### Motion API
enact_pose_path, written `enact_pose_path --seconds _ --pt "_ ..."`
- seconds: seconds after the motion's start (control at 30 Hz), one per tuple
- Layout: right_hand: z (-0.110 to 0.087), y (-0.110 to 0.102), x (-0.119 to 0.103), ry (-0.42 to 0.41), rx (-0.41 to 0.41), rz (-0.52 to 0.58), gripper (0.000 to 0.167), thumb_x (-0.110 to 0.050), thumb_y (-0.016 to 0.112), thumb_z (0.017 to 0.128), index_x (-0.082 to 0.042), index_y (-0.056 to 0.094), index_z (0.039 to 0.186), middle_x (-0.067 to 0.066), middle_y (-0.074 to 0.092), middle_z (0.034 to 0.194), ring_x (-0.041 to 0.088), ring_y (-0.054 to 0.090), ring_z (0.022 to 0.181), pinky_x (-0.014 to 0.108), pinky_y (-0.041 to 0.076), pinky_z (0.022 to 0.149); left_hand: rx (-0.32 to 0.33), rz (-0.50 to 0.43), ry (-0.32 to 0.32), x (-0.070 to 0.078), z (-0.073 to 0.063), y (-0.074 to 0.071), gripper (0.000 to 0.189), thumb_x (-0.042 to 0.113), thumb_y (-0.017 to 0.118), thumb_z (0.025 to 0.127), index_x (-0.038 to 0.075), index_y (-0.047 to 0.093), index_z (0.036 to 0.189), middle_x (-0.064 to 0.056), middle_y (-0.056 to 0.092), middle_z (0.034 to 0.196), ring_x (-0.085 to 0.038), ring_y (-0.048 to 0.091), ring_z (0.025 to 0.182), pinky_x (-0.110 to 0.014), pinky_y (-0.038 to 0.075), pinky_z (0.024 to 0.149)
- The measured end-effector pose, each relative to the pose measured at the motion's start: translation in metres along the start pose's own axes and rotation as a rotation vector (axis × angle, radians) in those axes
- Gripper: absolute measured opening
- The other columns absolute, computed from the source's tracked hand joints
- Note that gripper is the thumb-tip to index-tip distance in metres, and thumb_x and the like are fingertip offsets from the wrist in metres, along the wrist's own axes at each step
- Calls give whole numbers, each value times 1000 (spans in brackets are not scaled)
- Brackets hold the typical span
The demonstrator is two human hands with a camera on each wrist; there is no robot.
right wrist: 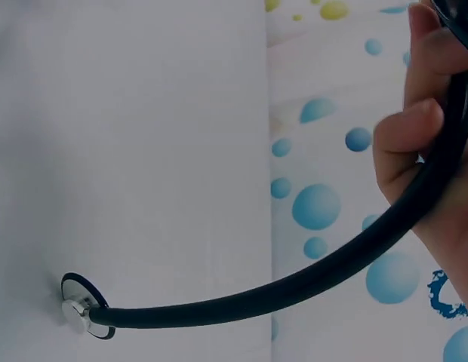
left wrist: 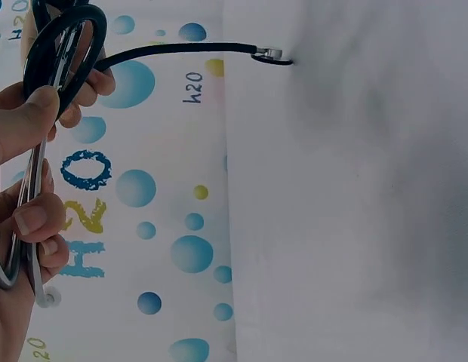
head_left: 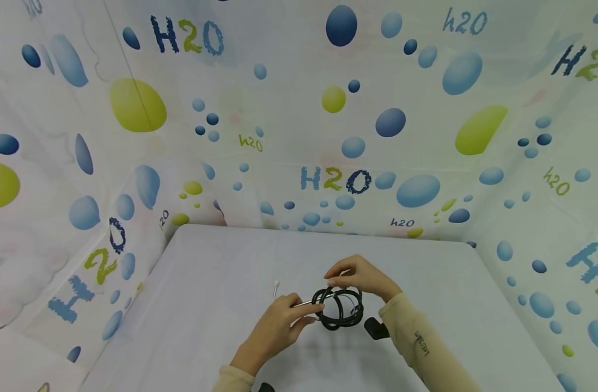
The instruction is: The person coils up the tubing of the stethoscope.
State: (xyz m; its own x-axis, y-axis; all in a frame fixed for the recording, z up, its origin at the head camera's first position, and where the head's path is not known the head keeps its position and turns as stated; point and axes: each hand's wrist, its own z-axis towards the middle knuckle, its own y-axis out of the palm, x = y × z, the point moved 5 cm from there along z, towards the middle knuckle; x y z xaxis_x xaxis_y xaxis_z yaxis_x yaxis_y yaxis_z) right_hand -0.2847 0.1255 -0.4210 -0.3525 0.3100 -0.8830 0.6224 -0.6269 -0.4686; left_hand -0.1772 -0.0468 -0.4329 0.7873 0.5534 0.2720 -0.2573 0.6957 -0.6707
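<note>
A stethoscope with black tubing wound into loops is held above the white table. My left hand grips its metal ear tubes, with one white ear tip sticking out beyond the fingers. At the top of the coil, my right hand pinches the black tubing between thumb and fingers. A free length of tubing leads to the round chest piece, which hangs away from both hands. Part of the coil is hidden behind the fingers.
The white table extends under and around both hands. Fabric printed with blue and green drops rises behind it and at both sides. A black device sits by the right wrist, beside the cream sleeve.
</note>
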Motion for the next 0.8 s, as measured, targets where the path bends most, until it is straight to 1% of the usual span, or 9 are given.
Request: enact_pose_path --seconds 0.07,0.2,0.27,0.33,0.43,0.57,0.67,0.73,0.8 --pt "-2 -2 1 -21 -41 -8 19 -12 63 90 0 71 102 16 67 93 12 58 69 28 51 64 1 -5 5 0 0 0 36 15 80 72 22 72 106 3 53 74 -6 44 63 -13 38 58" --pt "-4 -3 0 -71 -127 -78 16 -12 61 92 -2 72 98 10 68 86 9 55 67 26 49 63 -17 -53 -5 -2 -2 2 36 13 80 72 22 73 107 4 52 74 -4 43 64 -11 38 58" --pt "-6 -3 1 -75 -161 -112 16 -14 61 92 -4 73 98 9 69 85 9 55 68 27 49 64 -28 -88 -15 -2 -3 2 37 12 80 73 22 73 108 5 52 74 -3 42 64 -9 37 59" --pt "-8 -3 5 -60 -170 -120 17 -14 60 92 -4 72 98 9 69 88 9 55 70 28 50 65 -32 -121 -26 -3 -3 2 37 12 79 74 21 72 109 6 52 74 -2 41 65 -7 36 59" --pt "-11 -3 16 -4 -111 -99 17 -14 60 93 -2 73 95 4 67 80 7 53 67 27 49 63 -7 -147 -24 -3 -3 -1 37 10 79 74 19 72 109 5 52 75 -1 41 65 -7 36 59" --pt "-16 2 32 15 25 19 18 -6 57 93 8 69 91 0 62 74 7 53 65 25 48 61 59 -146 -28 -6 0 -7 38 5 80 72 15 72 107 4 52 74 -2 41 64 -8 36 57" --pt "-19 14 37 3 113 59 24 -6 53 96 11 65 85 4 62 72 8 55 66 28 49 62 106 -112 -53 -10 1 -11 39 4 80 70 12 72 107 3 53 74 -4 42 63 -9 36 56" --pt "-21 23 39 7 171 52 27 -8 51 97 11 64 82 8 63 71 10 57 66 30 50 62 136 -85 -80 -13 1 -13 41 3 80 70 12 72 108 2 53 74 -4 43 63 -11 37 56" --pt "-23 34 40 19 207 42 31 -8 47 99 8 63 79 12 63 70 12 58 62 32 51 60 164 -56 -111 -17 1 -15 42 2 80 69 13 72 109 2 54 74 -5 43 63 -12 37 55"
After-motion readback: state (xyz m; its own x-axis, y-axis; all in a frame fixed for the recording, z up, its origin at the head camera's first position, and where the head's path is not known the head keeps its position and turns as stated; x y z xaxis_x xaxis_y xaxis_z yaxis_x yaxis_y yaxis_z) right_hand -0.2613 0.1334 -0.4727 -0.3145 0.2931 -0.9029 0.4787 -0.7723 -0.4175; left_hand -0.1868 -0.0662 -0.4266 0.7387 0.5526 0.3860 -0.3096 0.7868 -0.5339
